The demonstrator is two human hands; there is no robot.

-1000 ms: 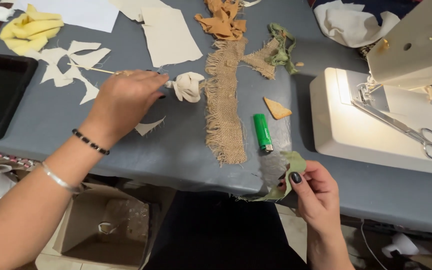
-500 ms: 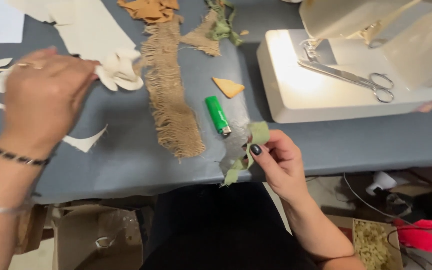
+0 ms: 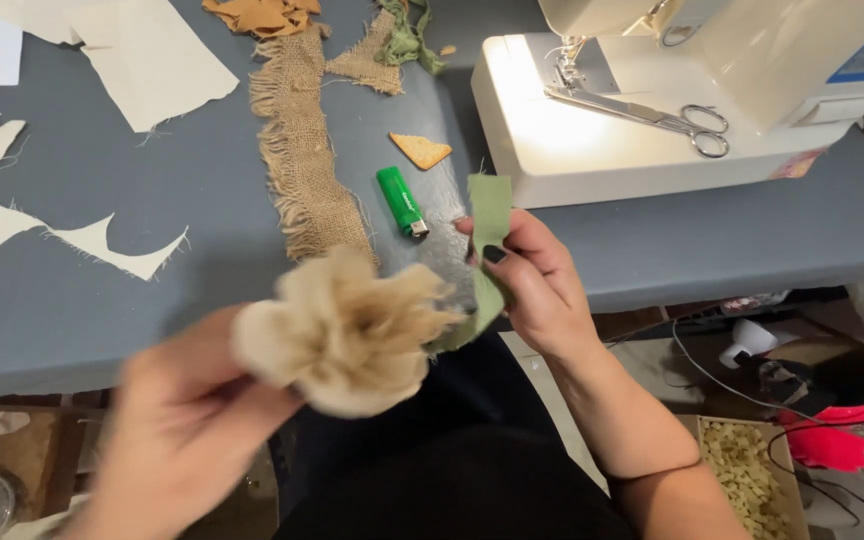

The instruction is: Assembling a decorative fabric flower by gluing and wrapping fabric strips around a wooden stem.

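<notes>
My left hand (image 3: pixel 187 420) holds a cream fabric flower (image 3: pixel 347 330), blurred with motion, in front of the table's near edge. My right hand (image 3: pixel 532 285) pinches a strip of green fabric (image 3: pixel 489 215) that stands up between thumb and fingers and trails down toward the flower. The two hands are close together above my lap. A green lighter (image 3: pixel 401 200) lies on the grey table (image 3: pixel 152 180) just behind the green strip.
A burlap strip (image 3: pixel 302 160) runs down the table's middle. Cream fabric offcuts (image 3: pixel 102 240) lie at the left. A white sewing machine (image 3: pixel 712 90) with scissors (image 3: pixel 652 115) on its bed stands at the right. An orange triangle scrap (image 3: pixel 419 150) is near the lighter. Cables and a box sit below right.
My left hand picked the cream flower off the table and brought it toward me, next to the green strip. My right hand lifted the strip upright. The view shifted right.
</notes>
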